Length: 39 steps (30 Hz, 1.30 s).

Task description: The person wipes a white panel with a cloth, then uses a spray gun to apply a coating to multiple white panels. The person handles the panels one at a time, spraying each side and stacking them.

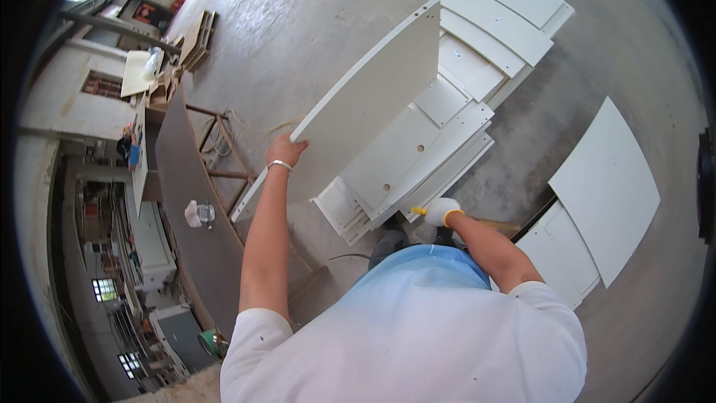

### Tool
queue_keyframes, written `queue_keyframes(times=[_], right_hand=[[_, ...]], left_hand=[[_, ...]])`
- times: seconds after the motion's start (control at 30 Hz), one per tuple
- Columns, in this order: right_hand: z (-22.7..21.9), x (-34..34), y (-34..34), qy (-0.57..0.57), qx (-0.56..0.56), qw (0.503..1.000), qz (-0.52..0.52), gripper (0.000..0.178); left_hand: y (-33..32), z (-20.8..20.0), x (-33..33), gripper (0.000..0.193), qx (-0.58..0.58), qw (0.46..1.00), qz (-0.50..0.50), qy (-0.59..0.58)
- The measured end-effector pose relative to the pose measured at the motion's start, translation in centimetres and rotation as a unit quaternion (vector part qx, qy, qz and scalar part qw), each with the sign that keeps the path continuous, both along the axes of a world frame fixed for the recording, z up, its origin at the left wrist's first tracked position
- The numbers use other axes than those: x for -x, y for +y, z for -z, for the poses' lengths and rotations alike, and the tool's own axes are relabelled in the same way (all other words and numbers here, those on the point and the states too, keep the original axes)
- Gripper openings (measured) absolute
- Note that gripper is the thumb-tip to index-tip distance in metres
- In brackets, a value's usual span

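Observation:
My bare left hand (286,151), with a bracelet at the wrist, grips the upper edge of a long white panel (373,89). That panel stands on its edge, tilted, along the left side of a stack of white boards (418,153), some with round holes. My right hand (445,213) wears a white glove with a yellow cuff and is closed, close to my body by the near end of the stack. From its fingers a small yellow object (419,211) sticks out; its kind is hidden.
More white panels (608,194) lie at the right. On the left a brown-topped table (183,172) on a wooden frame carries a clear container (204,213). Flat boards (198,39) lean farther back on the concrete floor (298,7), and a thin hose (261,129) trails near the table.

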State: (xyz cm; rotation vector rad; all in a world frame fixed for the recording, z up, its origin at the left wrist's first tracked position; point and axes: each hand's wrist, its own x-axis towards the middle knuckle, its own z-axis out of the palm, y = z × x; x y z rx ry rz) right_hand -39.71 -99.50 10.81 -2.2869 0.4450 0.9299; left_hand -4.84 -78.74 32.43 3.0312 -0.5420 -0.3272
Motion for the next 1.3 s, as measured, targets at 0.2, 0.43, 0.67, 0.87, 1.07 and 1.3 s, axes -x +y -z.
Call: queue_keyframes(times=[0.2,0.43,0.67,0.87,1.07,1.3], right_hand=[[-4.6,-3.4,4.0,-0.067,0.022,0.998,0.001,0.034],[-8.1,-9.2,5.9,-0.127,-0.027,0.991,0.029,0.034],[-15.0,-14.0,16.0,-0.181,-0.089,0.979,-0.040,0.040],[-14.9,-18.3,20.2,-0.195,-0.084,0.975,-0.070,0.041],[-11.5,-21.2,23.4,-0.285,-0.062,0.939,-0.185,0.033],[-11.1,-22.5,24.6,-0.355,-0.111,0.904,-0.209,0.034]], left_hand=[[-0.2,-0.7,0.4,0.039,-0.029,0.999,0.017,-0.014],[-0.6,-0.7,0.0,0.042,-0.044,0.998,-0.012,-0.037],[-0.5,-1.0,-0.9,0.044,-0.037,0.998,-0.024,-0.037],[-0.3,-0.6,-1.5,0.043,0.001,0.999,-0.023,-0.038],[-0.3,-0.2,-2.9,0.045,0.009,0.999,-0.017,-0.036],[0.0,0.2,-4.6,0.045,0.030,0.998,-0.004,-0.054]])
